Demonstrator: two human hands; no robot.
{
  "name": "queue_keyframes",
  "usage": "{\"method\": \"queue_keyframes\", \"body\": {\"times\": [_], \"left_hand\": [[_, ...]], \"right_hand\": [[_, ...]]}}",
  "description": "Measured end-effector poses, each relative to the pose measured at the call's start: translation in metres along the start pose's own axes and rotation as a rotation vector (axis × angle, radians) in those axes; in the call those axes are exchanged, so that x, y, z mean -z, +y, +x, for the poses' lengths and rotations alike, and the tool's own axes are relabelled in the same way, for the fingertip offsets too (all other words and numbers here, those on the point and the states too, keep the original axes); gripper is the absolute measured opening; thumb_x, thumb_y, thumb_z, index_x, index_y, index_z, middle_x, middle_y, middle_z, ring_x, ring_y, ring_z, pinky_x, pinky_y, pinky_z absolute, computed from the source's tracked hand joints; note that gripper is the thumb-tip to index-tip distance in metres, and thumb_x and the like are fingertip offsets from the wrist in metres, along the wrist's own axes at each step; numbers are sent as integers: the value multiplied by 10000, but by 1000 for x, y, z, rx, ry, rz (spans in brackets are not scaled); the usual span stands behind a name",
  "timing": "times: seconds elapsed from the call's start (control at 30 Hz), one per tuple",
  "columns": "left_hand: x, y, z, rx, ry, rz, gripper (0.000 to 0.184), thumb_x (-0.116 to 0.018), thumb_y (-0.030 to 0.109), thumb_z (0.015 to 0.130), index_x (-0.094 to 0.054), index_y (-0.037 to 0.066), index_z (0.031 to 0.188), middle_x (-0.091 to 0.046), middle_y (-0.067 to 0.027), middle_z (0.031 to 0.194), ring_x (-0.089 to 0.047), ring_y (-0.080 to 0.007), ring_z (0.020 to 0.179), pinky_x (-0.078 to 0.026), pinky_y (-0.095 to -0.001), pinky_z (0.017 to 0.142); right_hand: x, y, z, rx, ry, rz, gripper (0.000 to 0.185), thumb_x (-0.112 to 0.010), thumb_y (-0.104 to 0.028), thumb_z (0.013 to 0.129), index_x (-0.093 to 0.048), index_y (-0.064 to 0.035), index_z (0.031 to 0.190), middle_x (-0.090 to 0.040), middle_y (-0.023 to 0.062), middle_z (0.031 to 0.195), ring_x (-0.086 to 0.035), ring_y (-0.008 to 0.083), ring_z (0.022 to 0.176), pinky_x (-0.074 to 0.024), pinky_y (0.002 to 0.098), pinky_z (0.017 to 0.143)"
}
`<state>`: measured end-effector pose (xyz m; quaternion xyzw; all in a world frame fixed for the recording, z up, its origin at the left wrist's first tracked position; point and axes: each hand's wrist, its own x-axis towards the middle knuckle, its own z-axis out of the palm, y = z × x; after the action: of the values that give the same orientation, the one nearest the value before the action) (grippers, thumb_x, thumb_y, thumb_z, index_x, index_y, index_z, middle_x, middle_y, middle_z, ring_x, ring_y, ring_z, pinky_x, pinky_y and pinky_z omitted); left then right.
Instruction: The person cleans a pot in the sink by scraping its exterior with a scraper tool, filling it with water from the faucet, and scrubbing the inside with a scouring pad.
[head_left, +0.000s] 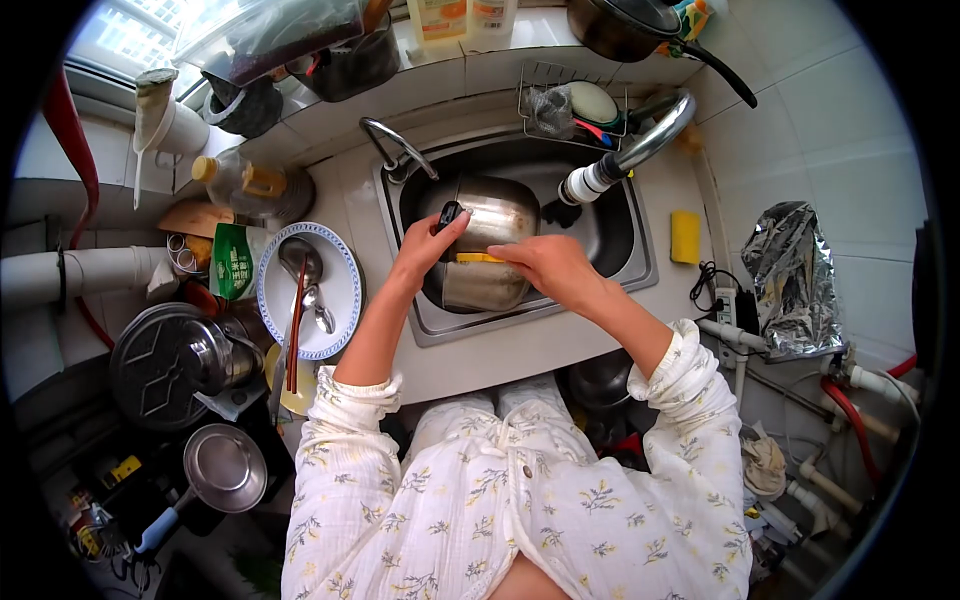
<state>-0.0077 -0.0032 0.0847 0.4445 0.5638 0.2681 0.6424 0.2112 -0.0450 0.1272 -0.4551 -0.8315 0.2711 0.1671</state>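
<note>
Plainly, a Two-Handed Scrub: Metal Pot (495, 212) Over the Sink (440, 328)

The pot is tipped within the basin, near its left half; whether it rests on the bottom or is held clear, I cannot tell. The left hand (430, 248) is closed at its side by the black handle (451, 215), thumb laid along the metal. The right hand (555, 268) is drawn in narrow, fingers pinching a yellow sponge (478, 257) against the pot (only the sponge's edge shows).

To do this well, I would let the left hand do the bracing, with a firm grip close to the handle, since wet steel would likely slip. The sponge would work best pressed flat, in short overlapping strokes, with the pot turned a little at a time. The large spout (585, 185) hangs just beyond the pot's right side, so wide swings could knock it.

The handle points left, toward the slim tap's side of the sink. The visible body's longer axis runs from the person's side toward the back of the basin, its far end leaning slightly right. Which way the mouth faces is not clear.
</note>
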Motion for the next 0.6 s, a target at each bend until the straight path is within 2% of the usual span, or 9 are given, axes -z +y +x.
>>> {"method": "queue_keyframes", "body": {"times": [0.23, 0.6], "left_hand": [[-2, 6, 0, -16, 12, 22, 577, -661, 544, 755, -649, 3, 957, -606, -31, 850, -521, -101, 784, -406, -242, 735], [-8, 3, 5, -7, 1, 32, 566, -664, 538, 754, -650, 5, 945, -588, -15, 814, -491, -86, 752, -382, -227, 696]], "right_hand": [[7, 12, 12, -36, -24, 31, 177, -605, -165, 797, -686, -134, 952, -651, 118, 786, -616, 312, 741, -474, 411, 642], [9, 21, 22, -66, -57, 34, 174, -615, -189, 789, -695, -140, 936, -651, 101, 763, -615, 311, 733, -478, 401, 636]]}}
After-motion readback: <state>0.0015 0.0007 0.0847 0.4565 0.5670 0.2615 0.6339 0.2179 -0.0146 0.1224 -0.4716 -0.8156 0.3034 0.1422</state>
